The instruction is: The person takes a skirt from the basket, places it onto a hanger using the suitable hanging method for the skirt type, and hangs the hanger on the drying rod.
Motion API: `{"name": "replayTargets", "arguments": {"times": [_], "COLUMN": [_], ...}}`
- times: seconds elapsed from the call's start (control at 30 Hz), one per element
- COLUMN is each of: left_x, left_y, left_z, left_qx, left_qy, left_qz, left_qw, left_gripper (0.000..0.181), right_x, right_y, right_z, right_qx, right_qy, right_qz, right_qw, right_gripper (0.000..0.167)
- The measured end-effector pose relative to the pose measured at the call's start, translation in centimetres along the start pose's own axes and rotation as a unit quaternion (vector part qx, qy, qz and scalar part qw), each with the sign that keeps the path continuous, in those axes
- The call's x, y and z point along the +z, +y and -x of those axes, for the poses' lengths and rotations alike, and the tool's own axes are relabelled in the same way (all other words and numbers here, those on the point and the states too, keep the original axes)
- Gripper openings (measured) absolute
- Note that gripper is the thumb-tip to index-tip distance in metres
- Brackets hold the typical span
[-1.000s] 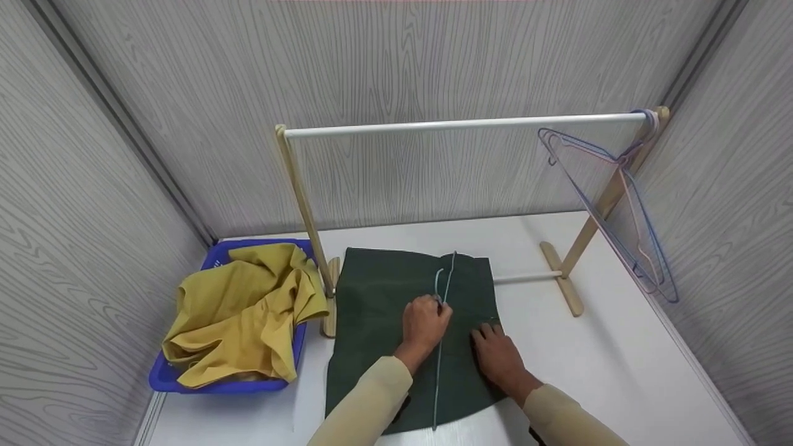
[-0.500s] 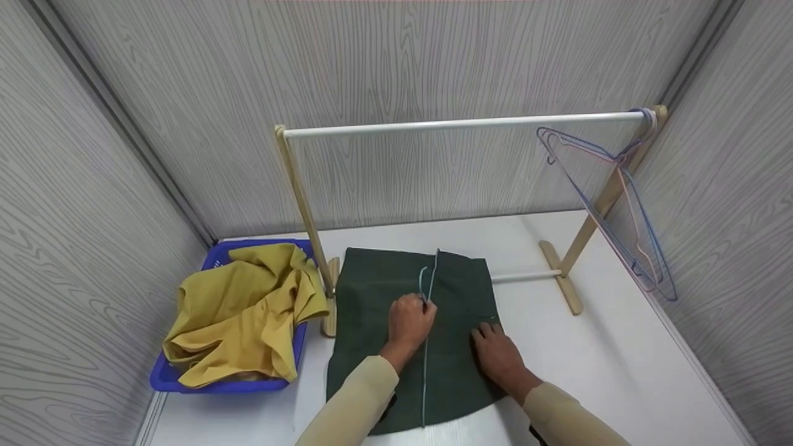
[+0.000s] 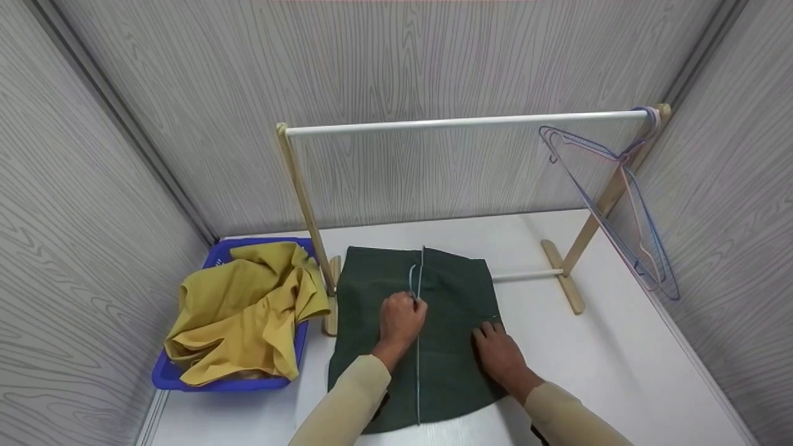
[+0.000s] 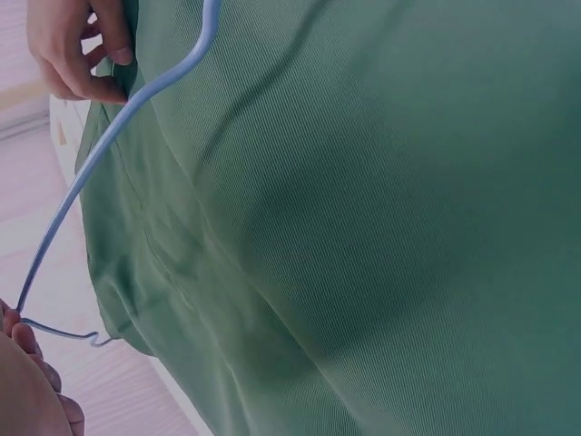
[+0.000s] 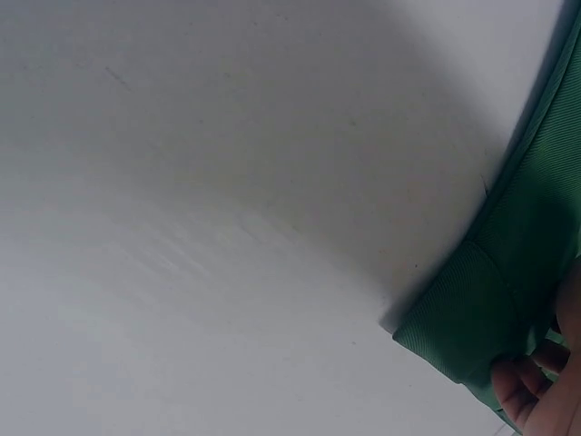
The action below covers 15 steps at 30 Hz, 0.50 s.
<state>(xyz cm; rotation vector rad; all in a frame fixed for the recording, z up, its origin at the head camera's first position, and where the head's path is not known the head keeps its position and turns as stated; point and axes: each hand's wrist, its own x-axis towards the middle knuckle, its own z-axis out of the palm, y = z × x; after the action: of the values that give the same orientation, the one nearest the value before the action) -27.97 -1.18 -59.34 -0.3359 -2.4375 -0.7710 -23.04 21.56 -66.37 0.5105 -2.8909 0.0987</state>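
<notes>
A dark green cloth (image 3: 455, 371) lies spread on the white table in the head view. Over it, my left hand (image 3: 399, 319) grips a light blue wire hanger (image 3: 418, 371) near its hook. Seen almost edge-on, the hanger looks like a thin line running from the far edge of the cloth to the near one. At the cloth's right edge is my right hand (image 3: 500, 356); its curled fingers pinch the fabric, and the right wrist view shows these fingers (image 5: 517, 386) at the green edge. The left wrist view shows the hanger wire (image 4: 109, 136) above the ribbed fabric.
A rack with a white rail (image 3: 464, 122) and wooden legs stands behind the cloth. Several blue and pink hangers (image 3: 619, 158) hang at its right end. On the left, a blue basket (image 3: 226, 385) holds yellow cloth (image 3: 248, 310).
My left hand has moved left across the green cloth with the hanger, which now stands more nearly edge-on. The right hand has stayed at the cloth's right edge.
</notes>
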Motion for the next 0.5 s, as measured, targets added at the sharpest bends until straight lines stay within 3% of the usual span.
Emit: {"name": "replayTargets", "arguments": {"times": [0.3,0.5], "left_x": [0.0,-0.1], "left_y": [-0.2,0.2], "left_z": [-0.3,-0.4], "left_qx": [0.005,0.026], "left_qy": [0.011,0.0], "left_qz": [-0.018,-0.042], "left_qw": [0.9998,0.9988], "left_gripper": [0.034,0.036], "right_x": [-0.2,-1.1], "right_y": [-0.1,-1.9], "right_z": [0.0,-0.3], "right_qx": [0.012,0.025], "right_qy": [-0.003,0.026], "right_qz": [0.005,-0.022], "right_qw": [0.9999,0.9991], "right_gripper": [0.022,0.018]}}
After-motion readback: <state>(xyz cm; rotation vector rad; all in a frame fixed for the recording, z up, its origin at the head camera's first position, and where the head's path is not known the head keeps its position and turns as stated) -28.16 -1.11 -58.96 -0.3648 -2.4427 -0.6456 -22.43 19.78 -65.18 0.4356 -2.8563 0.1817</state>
